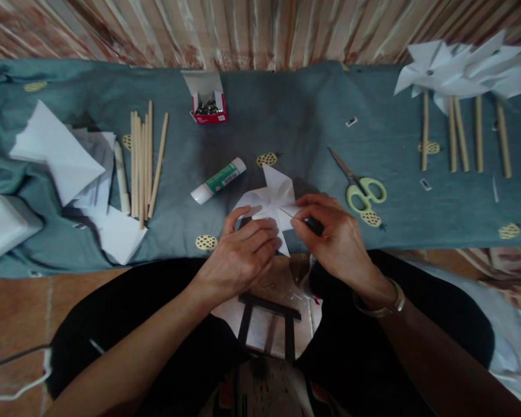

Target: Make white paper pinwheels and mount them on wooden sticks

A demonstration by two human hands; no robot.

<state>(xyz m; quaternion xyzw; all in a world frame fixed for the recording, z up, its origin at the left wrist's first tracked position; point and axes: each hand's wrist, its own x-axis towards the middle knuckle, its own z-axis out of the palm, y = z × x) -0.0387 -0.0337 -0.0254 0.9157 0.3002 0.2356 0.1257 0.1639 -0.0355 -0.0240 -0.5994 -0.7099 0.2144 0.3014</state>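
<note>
A white paper pinwheel [278, 194] with folded blades lies at the near edge of the cloth-covered table. My left hand [245, 249] is closed on its near left side, fingers pressing the paper. Between thumb and fingertips my right hand [332, 234] pinches a thin pointed stick [289, 214], its tip at the pinwheel's middle. Whether the tip has pierced the paper I cannot tell. Just beyond the left hand lies a glue stick [219, 180] with a green label. To the right of my right hand rest scissors [360, 191] with light green handles.
An open red box [209, 110] of small metal pieces stands at the back. Wooden sticks [145, 165], a pencil-like stick [121, 179] and white paper pieces [65, 162] lie left, near a white box [8, 226]. Several pinwheels on sticks [464, 72] lie at the far right.
</note>
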